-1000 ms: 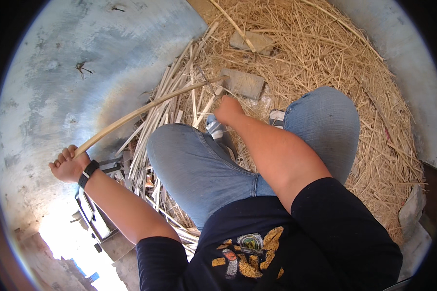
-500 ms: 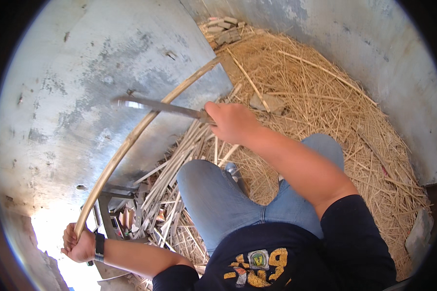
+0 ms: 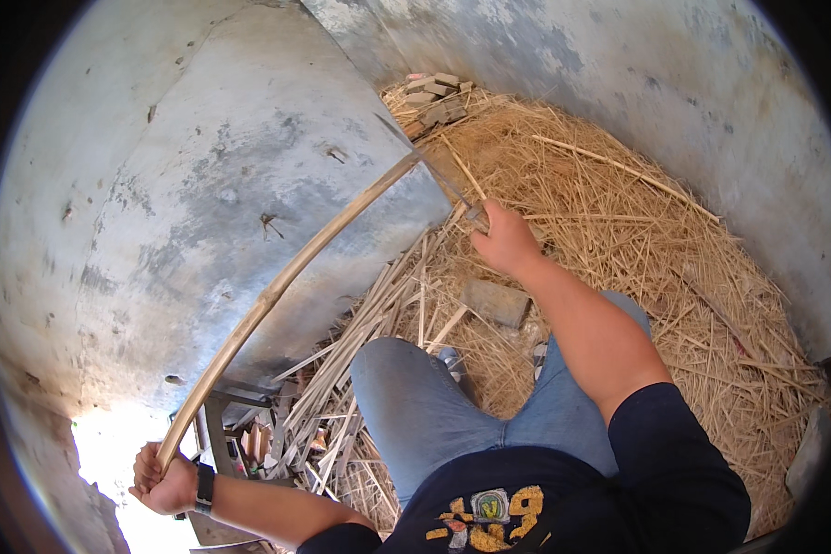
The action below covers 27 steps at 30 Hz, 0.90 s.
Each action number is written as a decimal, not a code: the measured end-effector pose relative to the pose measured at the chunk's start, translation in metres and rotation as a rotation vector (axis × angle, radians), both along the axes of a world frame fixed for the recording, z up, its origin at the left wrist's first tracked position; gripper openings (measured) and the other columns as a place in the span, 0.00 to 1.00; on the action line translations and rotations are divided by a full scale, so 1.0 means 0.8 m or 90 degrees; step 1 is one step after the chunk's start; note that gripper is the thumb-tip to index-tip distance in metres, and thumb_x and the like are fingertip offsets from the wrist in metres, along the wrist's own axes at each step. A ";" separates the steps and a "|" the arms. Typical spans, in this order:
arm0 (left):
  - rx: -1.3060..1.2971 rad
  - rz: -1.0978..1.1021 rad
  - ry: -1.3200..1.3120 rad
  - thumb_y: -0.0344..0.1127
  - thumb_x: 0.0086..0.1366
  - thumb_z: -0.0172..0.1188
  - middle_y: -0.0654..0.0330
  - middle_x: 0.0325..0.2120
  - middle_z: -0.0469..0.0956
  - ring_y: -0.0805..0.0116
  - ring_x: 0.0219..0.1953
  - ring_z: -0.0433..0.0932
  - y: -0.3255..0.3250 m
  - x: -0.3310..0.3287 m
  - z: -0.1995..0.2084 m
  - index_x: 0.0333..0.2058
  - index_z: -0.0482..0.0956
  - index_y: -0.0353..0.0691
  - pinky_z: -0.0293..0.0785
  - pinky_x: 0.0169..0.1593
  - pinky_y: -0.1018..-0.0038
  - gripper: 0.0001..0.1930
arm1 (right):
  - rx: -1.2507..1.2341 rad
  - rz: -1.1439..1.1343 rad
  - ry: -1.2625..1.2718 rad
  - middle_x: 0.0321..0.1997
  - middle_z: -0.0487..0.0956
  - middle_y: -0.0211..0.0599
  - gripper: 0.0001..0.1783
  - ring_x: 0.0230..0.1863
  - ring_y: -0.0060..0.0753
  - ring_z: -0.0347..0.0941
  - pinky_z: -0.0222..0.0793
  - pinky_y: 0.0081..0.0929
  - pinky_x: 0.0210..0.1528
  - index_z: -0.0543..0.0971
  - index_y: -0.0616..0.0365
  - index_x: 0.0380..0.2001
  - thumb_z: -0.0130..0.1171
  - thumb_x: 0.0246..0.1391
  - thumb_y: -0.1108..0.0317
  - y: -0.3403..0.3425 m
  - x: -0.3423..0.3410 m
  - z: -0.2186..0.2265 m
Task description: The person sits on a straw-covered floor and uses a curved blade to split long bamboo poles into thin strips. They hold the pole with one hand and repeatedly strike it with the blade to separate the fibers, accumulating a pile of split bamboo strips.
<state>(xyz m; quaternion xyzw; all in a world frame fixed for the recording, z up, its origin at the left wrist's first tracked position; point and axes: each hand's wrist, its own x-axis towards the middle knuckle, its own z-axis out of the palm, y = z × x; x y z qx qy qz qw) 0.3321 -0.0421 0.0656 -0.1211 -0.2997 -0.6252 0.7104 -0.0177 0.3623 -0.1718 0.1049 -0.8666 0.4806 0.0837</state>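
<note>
My left hand (image 3: 164, 477), at the lower left, is closed around the near end of a long pale bamboo pole (image 3: 266, 297). The pole slants up and away to the right across the front of the grey wall. In my right hand (image 3: 508, 238), at centre right, is the handle of a long-bladed knife (image 3: 454, 187). Its thin, slightly blurred blade points up and left, crossing at or very near the pole's far end. Whether the edge touches the pole I cannot tell.
Straw and bamboo shavings (image 3: 600, 203) cover the ground. Long split strips (image 3: 360, 323) lie in a heap left of my knees. A flat brick (image 3: 496, 303) rests before my feet, and more bricks (image 3: 439, 97) are stacked at the far wall. A dark metal frame (image 3: 217, 434) stands at lower left.
My right hand has moved right and away with the knife, whose blade shifted from the pole's middle to its far end. My left hand keeps its hold on the pole.
</note>
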 end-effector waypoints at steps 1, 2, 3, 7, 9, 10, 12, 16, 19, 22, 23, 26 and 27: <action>0.013 0.015 -0.002 0.43 0.72 0.41 0.70 0.12 0.51 0.74 0.16 0.50 0.006 -0.008 0.001 0.13 0.54 0.50 0.51 0.25 0.75 0.25 | 0.004 0.028 0.007 0.34 0.80 0.55 0.21 0.39 0.56 0.79 0.74 0.45 0.41 0.73 0.60 0.47 0.61 0.50 0.64 0.002 0.005 0.007; 0.004 -0.012 -0.003 0.43 0.72 0.41 0.70 0.12 0.51 0.74 0.16 0.50 0.004 -0.010 0.001 0.13 0.54 0.50 0.51 0.25 0.75 0.24 | 0.007 0.056 0.014 0.33 0.80 0.53 0.20 0.38 0.54 0.79 0.75 0.45 0.39 0.73 0.59 0.46 0.61 0.50 0.64 0.004 0.010 0.014; -0.005 -0.043 -0.002 0.43 0.72 0.42 0.70 0.12 0.51 0.74 0.16 0.50 0.004 -0.014 0.003 0.13 0.53 0.50 0.51 0.25 0.75 0.24 | 0.010 0.081 0.022 0.32 0.80 0.51 0.19 0.36 0.52 0.80 0.75 0.44 0.38 0.74 0.59 0.45 0.62 0.50 0.64 0.006 0.013 0.018; 0.005 -0.093 0.009 0.41 0.71 0.41 0.70 0.11 0.51 0.74 0.16 0.51 0.015 -0.033 0.012 0.13 0.53 0.50 0.52 0.25 0.75 0.24 | 0.021 0.150 0.293 0.29 0.80 0.44 0.16 0.33 0.47 0.80 0.76 0.41 0.34 0.73 0.55 0.42 0.62 0.51 0.65 0.003 0.020 0.016; -0.014 -0.121 0.006 0.41 0.71 0.41 0.70 0.11 0.51 0.74 0.16 0.51 0.014 -0.035 0.016 0.13 0.52 0.50 0.52 0.25 0.75 0.23 | 0.047 0.159 0.405 0.30 0.80 0.41 0.15 0.33 0.45 0.80 0.76 0.40 0.33 0.73 0.54 0.41 0.62 0.51 0.65 0.007 0.021 0.019; -0.023 -0.134 0.004 0.41 0.70 0.41 0.70 0.11 0.51 0.74 0.16 0.51 0.014 -0.034 0.017 0.13 0.52 0.50 0.52 0.25 0.75 0.23 | 0.047 0.150 0.364 0.29 0.80 0.42 0.15 0.32 0.45 0.80 0.76 0.40 0.33 0.74 0.54 0.41 0.63 0.50 0.65 0.011 0.016 0.017; -0.017 -0.114 -0.007 0.41 0.70 0.41 0.69 0.11 0.51 0.74 0.15 0.50 0.022 -0.034 0.020 0.13 0.52 0.50 0.52 0.25 0.75 0.23 | 0.048 0.135 0.283 0.28 0.80 0.44 0.15 0.31 0.47 0.79 0.75 0.41 0.35 0.75 0.55 0.41 0.63 0.48 0.66 0.025 -0.003 0.010; -0.026 -0.103 -0.011 0.40 0.70 0.41 0.69 0.11 0.51 0.74 0.15 0.50 0.026 -0.021 0.026 0.13 0.52 0.51 0.51 0.24 0.75 0.23 | 0.005 -0.063 0.058 0.32 0.81 0.47 0.16 0.35 0.51 0.79 0.74 0.46 0.38 0.74 0.57 0.43 0.61 0.51 0.65 0.046 -0.032 0.000; 0.013 -0.065 0.007 0.40 0.70 0.41 0.69 0.11 0.52 0.74 0.15 0.50 0.030 -0.016 0.027 0.13 0.52 0.51 0.51 0.24 0.75 0.23 | -0.041 -0.130 0.025 0.32 0.80 0.50 0.17 0.36 0.53 0.79 0.73 0.47 0.39 0.74 0.58 0.44 0.61 0.51 0.65 0.052 -0.036 0.001; -0.032 -0.142 0.035 0.39 0.69 0.42 0.69 0.11 0.53 0.74 0.15 0.51 0.011 -0.003 0.022 0.13 0.52 0.50 0.51 0.24 0.75 0.23 | -0.105 -0.094 0.079 0.32 0.80 0.50 0.17 0.36 0.53 0.79 0.73 0.46 0.40 0.74 0.58 0.44 0.61 0.51 0.65 0.044 -0.025 0.005; -0.025 -0.147 0.031 0.40 0.69 0.42 0.69 0.11 0.53 0.74 0.15 0.51 0.005 0.001 0.020 0.13 0.52 0.50 0.51 0.24 0.75 0.23 | -0.116 -0.074 0.094 0.32 0.80 0.49 0.17 0.36 0.53 0.79 0.73 0.45 0.40 0.74 0.58 0.44 0.61 0.51 0.65 0.036 -0.018 0.007; -0.009 -0.153 0.018 0.40 0.69 0.42 0.69 0.11 0.53 0.74 0.15 0.51 0.018 -0.008 0.015 0.13 0.53 0.50 0.52 0.24 0.74 0.22 | -0.103 0.013 0.133 0.31 0.80 0.46 0.15 0.35 0.50 0.79 0.74 0.42 0.38 0.74 0.56 0.41 0.62 0.50 0.66 0.020 0.006 0.013; -0.013 -0.149 0.016 0.41 0.69 0.42 0.69 0.11 0.53 0.74 0.15 0.51 0.019 -0.013 0.013 0.13 0.53 0.50 0.52 0.24 0.74 0.22 | -0.093 0.043 0.147 0.30 0.80 0.44 0.14 0.34 0.48 0.79 0.75 0.41 0.37 0.74 0.56 0.40 0.63 0.49 0.67 0.018 0.010 0.015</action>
